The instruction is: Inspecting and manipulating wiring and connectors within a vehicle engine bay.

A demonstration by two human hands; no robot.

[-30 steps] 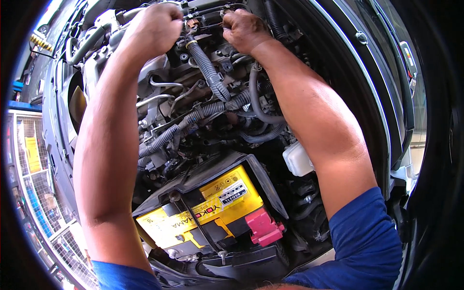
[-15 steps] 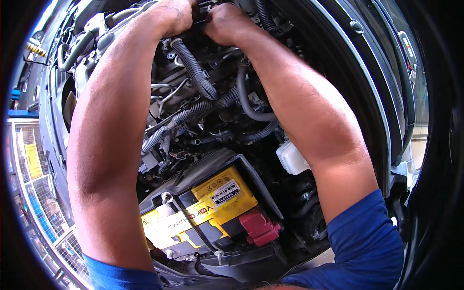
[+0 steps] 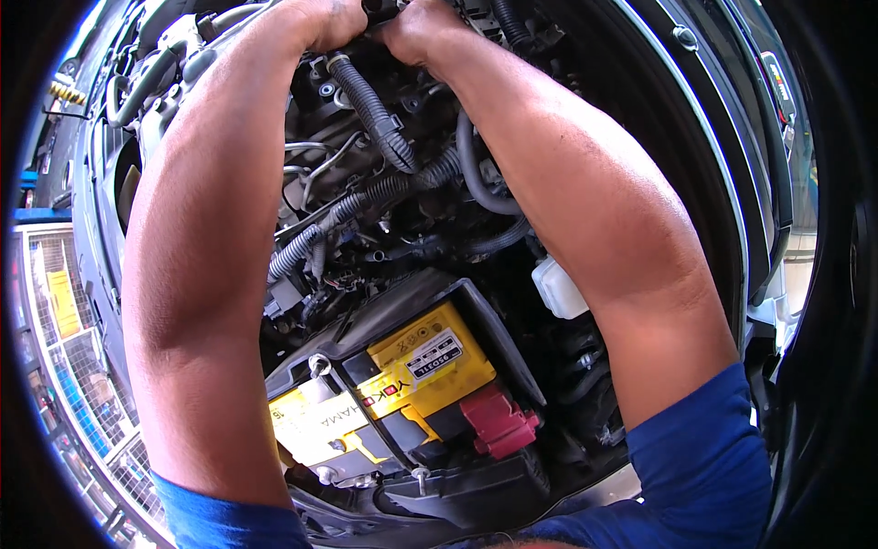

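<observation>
My left hand (image 3: 334, 20) is at the top edge of the engine bay, fingers curled at dark fittings and partly cut off by the frame. My right hand (image 3: 412, 32) is just right of it, also curled; what both hold is hidden. Below them a corrugated hose (image 3: 366, 105) runs down to a thicker wrapped harness (image 3: 384, 192) that crosses the engine.
A yellow-topped battery (image 3: 430, 334) with a red terminal cover (image 3: 498, 425) fills the lower middle. A translucent reservoir (image 3: 558, 288) sits beside my right forearm. The dark body edge (image 3: 713, 183) borders the right; a white mesh rack (image 3: 55, 302) stands beyond the car at left.
Since a second ago my left hand has shifted up and right, and my right hand up and left, so they are closer together at the top edge, with less of the fingers showing.
</observation>
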